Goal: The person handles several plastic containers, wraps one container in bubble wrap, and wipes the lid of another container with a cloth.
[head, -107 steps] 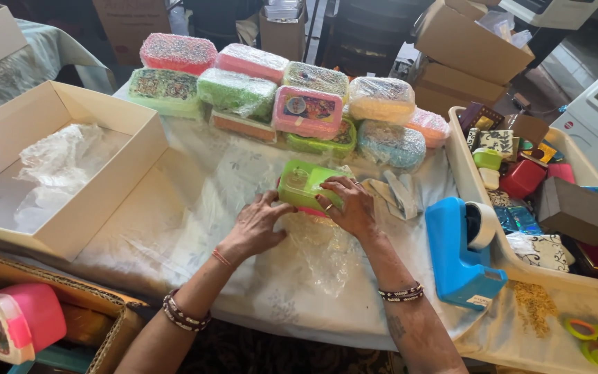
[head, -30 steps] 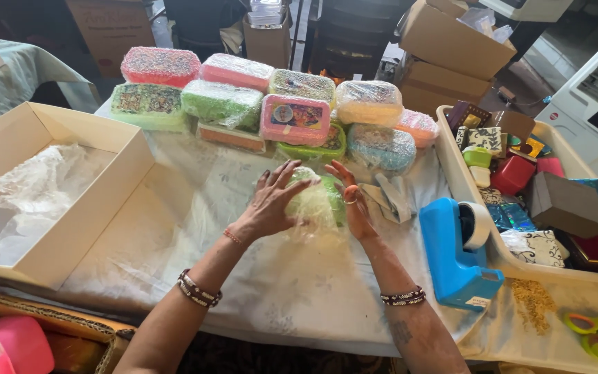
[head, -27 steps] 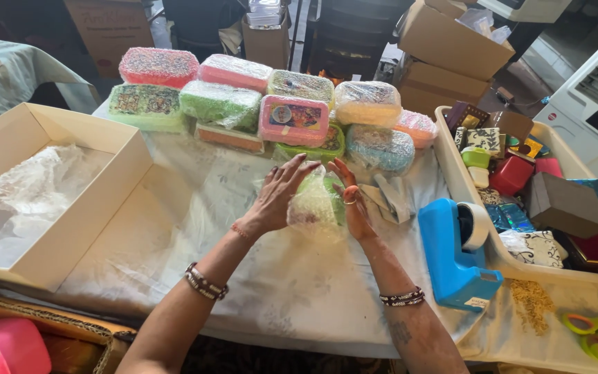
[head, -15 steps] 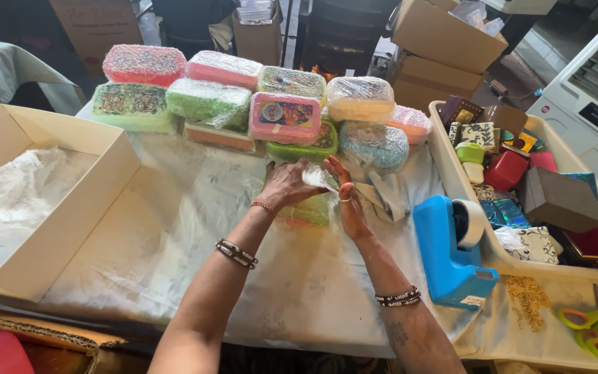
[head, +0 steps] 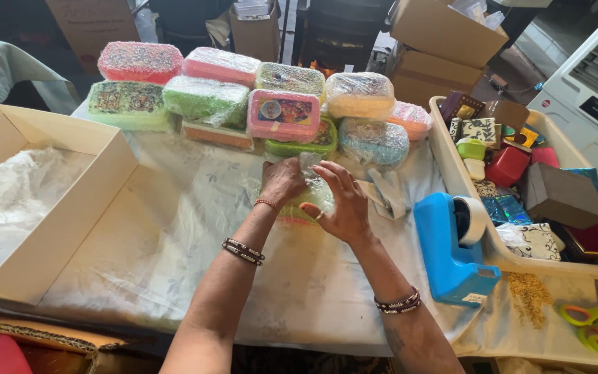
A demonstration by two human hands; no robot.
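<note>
A table draped in a pale floral cloth (head: 174,235) carries an open cream cardboard box (head: 50,201) at nine o'clock, bubble-wrapped coloured plastic boxes (head: 243,104) stacked at twelve, a blue tape dispenser (head: 451,256) and white tray (head: 451,159) at three.
</note>
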